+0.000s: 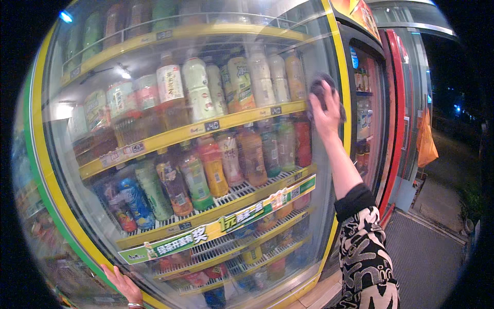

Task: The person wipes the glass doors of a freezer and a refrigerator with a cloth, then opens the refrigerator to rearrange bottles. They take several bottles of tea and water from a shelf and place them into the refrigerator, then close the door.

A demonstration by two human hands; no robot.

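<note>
My right hand point(327, 114) presses a dark cloth point(321, 83) against the glass door point(323, 162) of a beverage cooler, close to its right edge. The fingers are spread over the cloth. Low on the left, my left hand point(122, 285) lies against the door's yellow frame point(58, 170), fingers extended and nothing visible in them. Behind the glass, rows of bottled drinks point(170, 83) stand on yellow-edged shelves point(216, 123). A green printed strip point(220, 224) bearing writing runs across a lower shelf.
A second cooler point(364, 116) with a red door edge point(397, 116) stands to the right. Beyond it hang an orange cloth or bag point(426, 141) and a grey ribbed mat point(420, 251) covers the floor. Packaged goods point(50, 239) blur at the left.
</note>
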